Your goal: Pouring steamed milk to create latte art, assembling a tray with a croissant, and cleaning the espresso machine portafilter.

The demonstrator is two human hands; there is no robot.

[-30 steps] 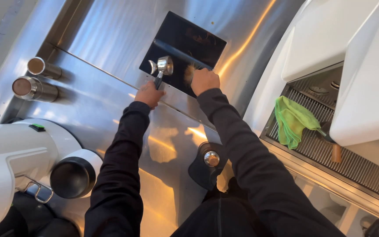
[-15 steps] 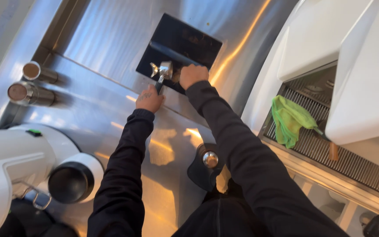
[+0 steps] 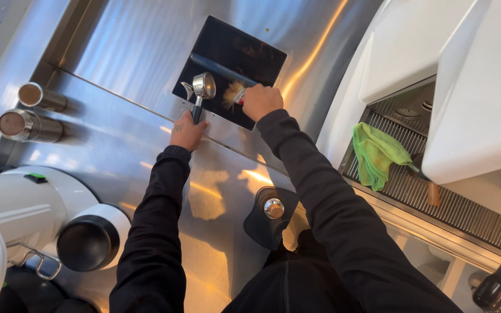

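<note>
A big shiny steel counter (image 3: 117, 145) lies under both arms. A big white coffee machine (image 3: 465, 87) stands off to the right of the right hand, and a green cloth (image 3: 375, 153) hangs on its drip grate (image 3: 436, 203). A white grinder (image 3: 18, 214) sits well below and to the left of the left hand. A black square bin (image 3: 227, 49) is set into the counter just past both hands, with a bar (image 3: 218, 66) across it. Two metal cups (image 3: 30, 110) lie on their sides far to the left of the left hand. A round metal tamper (image 3: 273, 207) rests on a dark mat between the two arms. The left hand (image 3: 188, 130) is wrapped tight around the black handle of a coffee scoop (image 3: 202, 87), whose metal bowl sits over the bin. The right hand (image 3: 262, 99) is closed in a fist around a small brush (image 3: 233, 93), and its pale bristles are just beside the metal bowl.
</note>
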